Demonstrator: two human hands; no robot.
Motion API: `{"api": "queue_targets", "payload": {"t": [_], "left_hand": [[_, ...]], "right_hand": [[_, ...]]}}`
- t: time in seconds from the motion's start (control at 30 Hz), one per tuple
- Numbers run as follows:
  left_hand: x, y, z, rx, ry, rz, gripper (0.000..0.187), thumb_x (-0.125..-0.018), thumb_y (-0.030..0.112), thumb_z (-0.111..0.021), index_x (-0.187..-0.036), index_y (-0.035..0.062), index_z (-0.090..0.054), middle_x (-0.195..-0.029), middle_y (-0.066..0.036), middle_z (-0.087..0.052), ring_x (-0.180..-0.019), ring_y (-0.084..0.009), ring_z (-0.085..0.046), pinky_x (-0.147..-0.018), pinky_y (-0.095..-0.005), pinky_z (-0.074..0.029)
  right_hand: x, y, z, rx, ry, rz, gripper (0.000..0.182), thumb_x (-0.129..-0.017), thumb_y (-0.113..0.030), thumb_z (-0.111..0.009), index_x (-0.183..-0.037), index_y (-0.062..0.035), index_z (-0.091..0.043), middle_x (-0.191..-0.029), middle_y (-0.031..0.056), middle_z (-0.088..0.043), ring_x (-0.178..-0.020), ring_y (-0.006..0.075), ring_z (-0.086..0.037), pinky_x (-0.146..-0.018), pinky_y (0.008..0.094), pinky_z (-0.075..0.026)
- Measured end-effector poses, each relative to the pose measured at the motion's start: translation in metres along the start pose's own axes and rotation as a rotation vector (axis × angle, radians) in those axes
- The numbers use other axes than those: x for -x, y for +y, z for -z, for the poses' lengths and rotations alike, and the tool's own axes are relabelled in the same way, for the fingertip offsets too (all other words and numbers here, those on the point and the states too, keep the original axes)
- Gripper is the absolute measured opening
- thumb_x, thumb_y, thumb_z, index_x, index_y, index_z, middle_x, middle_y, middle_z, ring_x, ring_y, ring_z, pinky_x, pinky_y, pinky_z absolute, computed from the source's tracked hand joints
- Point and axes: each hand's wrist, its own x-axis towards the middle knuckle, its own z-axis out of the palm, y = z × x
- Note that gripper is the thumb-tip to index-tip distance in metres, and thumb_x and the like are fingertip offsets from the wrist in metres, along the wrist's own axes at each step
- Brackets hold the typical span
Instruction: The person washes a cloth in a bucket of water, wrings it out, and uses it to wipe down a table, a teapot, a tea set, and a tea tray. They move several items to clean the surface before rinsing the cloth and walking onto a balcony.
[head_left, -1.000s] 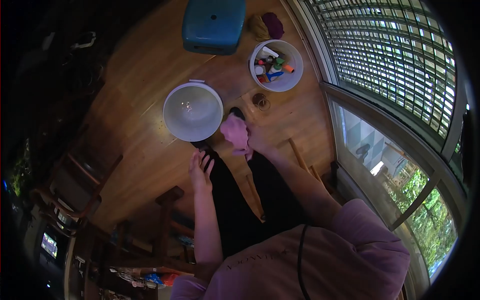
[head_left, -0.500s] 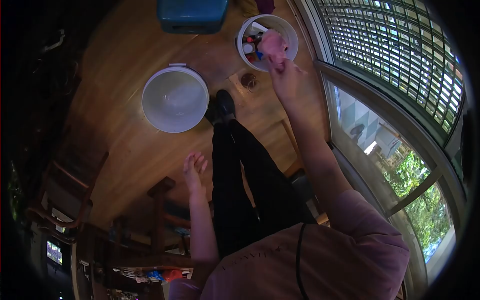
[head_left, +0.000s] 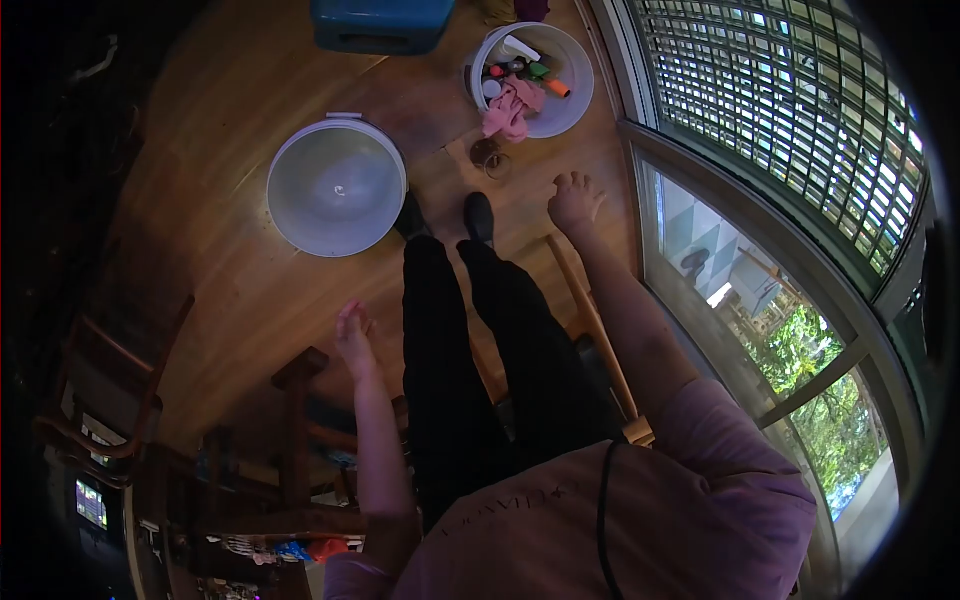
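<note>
My right hand (head_left: 576, 203) hangs over the wooden floor with its fingers spread and nothing in them. Above it in the view, a pink cloth (head_left: 515, 105) droops at the near inner side of a white bucket (head_left: 572, 110). That bucket also holds several bottles and containers, among them an orange-capped one (head_left: 557, 88) and a white one (head_left: 520, 48). My left hand (head_left: 355, 338) hangs loose beside my left leg, fingers apart, holding nothing. A larger white bucket (head_left: 338, 190) with liquid in it stands farther forward of that hand.
A blue plastic container (head_left: 380, 28) stands at the top of the view. Near my right foot, a small round brown object (head_left: 487, 158) lies on the floor. Wooden chairs (head_left: 160, 400) are at left, wooden furniture (head_left: 585, 310) by my right leg, and a glazed door (head_left: 745, 290) at right.
My right hand has let go of the pink cloth, which now lies in the bucket, and has drawn back toward me. My right foot has shifted rightward.
</note>
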Motion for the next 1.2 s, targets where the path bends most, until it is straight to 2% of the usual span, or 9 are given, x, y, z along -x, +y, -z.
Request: {"api": "queue_targets", "payload": {"t": [0.2, 0.27, 0.47, 0.8, 0.87, 0.93, 1.07, 1.13, 1.2], "left_hand": [[0.015, -0.029, -0.073, 0.001, -0.047, -0.135, 0.022, -0.097, 0.013, -0.053, -0.117, 0.0064, -0.06, -0.116, -0.005, -0.061, -0.109, -0.0153, -0.057, -0.086, -0.0295, -0.05], [0.019, -0.048, -0.102, 0.009, -0.059, -0.189, 0.022, -0.098, 0.014, -0.053, -0.117, 0.0062, -0.06, -0.117, -0.005, -0.061, -0.11, -0.0155, -0.057, -0.086, -0.0296, -0.05], [0.031, -0.098, -0.173, 0.012, -0.174, -0.164, 0.025, -0.099, 0.022, -0.057, -0.118, 0.0071, -0.059, -0.118, -0.006, -0.059, -0.109, -0.0163, -0.057, -0.088, -0.0319, -0.05], [0.076, -0.064, -0.153, -0.242, -0.207, -0.355, 0.019, -0.098, 0.009, -0.054, -0.115, 0.0034, -0.059, -0.116, -0.006, -0.063, -0.104, -0.016, -0.06, -0.084, -0.0286, -0.05], [0.077, -0.05, -0.136, -0.466, -0.219, -0.727, 0.022, -0.093, 0.004, -0.056, -0.114, 0.0018, -0.06, -0.112, -0.009, -0.064, -0.1, -0.0177, -0.061, -0.083, -0.029, -0.05], [0.122, -0.003, -0.147, -0.474, -0.181, -0.657, 0.024, -0.088, 0.001, -0.056, -0.111, 0.0008, -0.061, -0.107, -0.012, -0.064, -0.094, -0.0216, -0.062, -0.084, -0.0295, -0.05], [0.194, 0.073, -0.181, -0.8, -0.439, -0.96, 0.026, -0.085, 0.007, -0.062, -0.111, 0.0036, -0.062, -0.108, -0.013, -0.062, -0.099, -0.0282, -0.06, -0.091, -0.0373, -0.047], [0.258, 0.097, -0.213, -1.497, -0.135, -1.613, 0.032, -0.08, 0.015, -0.069, -0.11, 0.0068, -0.062, -0.115, -0.014, -0.058, -0.112, -0.0339, -0.053, -0.096, -0.0463, -0.043], [0.31, 0.115, -0.255, -1.373, -0.249, -1.998, 0.038, -0.076, 0.021, -0.073, -0.111, 0.0085, -0.063, -0.12, -0.015, -0.055, -0.119, -0.0357, -0.048, -0.098, -0.0513, -0.04]], "right_hand": [[-0.054, -0.015, -0.053, -0.445, -0.256, 0.043, 0.071, -0.074, -0.029, -0.075, -0.135, -0.0173, -0.042, -0.135, 0.0166, -0.045, -0.127, 0.0399, -0.043, -0.101, 0.0523, -0.042], [-0.074, -0.043, -0.103, -0.619, -0.009, 0.1, 0.094, -0.064, -0.033, -0.084, -0.141, -0.0189, -0.031, -0.136, 0.0231, -0.039, -0.124, 0.0453, -0.045, -0.099, 0.0518, -0.044], [-0.128, -0.109, -0.163, -0.686, -0.115, -0.114, 0.103, -0.06, -0.036, -0.086, -0.141, -0.0107, -0.028, -0.13, 0.0262, -0.04, -0.117, 0.0489, -0.047, -0.096, 0.0527, -0.044], [-0.038, 0.023, -0.119, -0.756, 0.122, 0.032, 0.066, -0.068, -0.021, -0.076, -0.123, -0.0067, -0.043, -0.11, 0.0273, -0.052, -0.105, 0.0458, -0.05, -0.089, 0.0519, -0.044], [0.015, 0.072, -0.072, -0.823, 0.095, -0.069, 0.069, -0.067, -0.019, -0.077, -0.126, -0.0069, -0.042, -0.11, 0.0269, -0.051, -0.104, 0.0463, -0.05, -0.088, 0.0516, -0.046], [0.065, 0.124, -0.057, -0.792, 0.196, -0.085, 0.072, -0.065, -0.017, -0.077, -0.127, -0.0073, -0.042, -0.109, 0.0267, -0.051, -0.106, 0.046, -0.05, -0.086, 0.0519, -0.048], [0.179, 0.213, -0.008, -0.889, 0.339, -0.216, 0.07, -0.065, -0.015, -0.078, -0.126, -0.0078, -0.044, -0.112, 0.0235, -0.05, -0.109, 0.0456, -0.048, -0.088, 0.0506, -0.048], [0.224, 0.241, 0.001, -0.92, 0.403, -0.269, 0.068, -0.066, -0.014, -0.077, -0.126, -0.0083, -0.045, -0.112, 0.022, -0.05, -0.109, 0.045, -0.047, -0.089, 0.0501, -0.047], [0.272, 0.272, 0.031, -0.954, 0.339, -0.367, 0.056, -0.068, -0.008, -0.073, -0.118, -0.0071, -0.049, -0.113, 0.024, -0.049, -0.107, 0.0431, -0.047, -0.09, 0.0501, -0.046]]}}
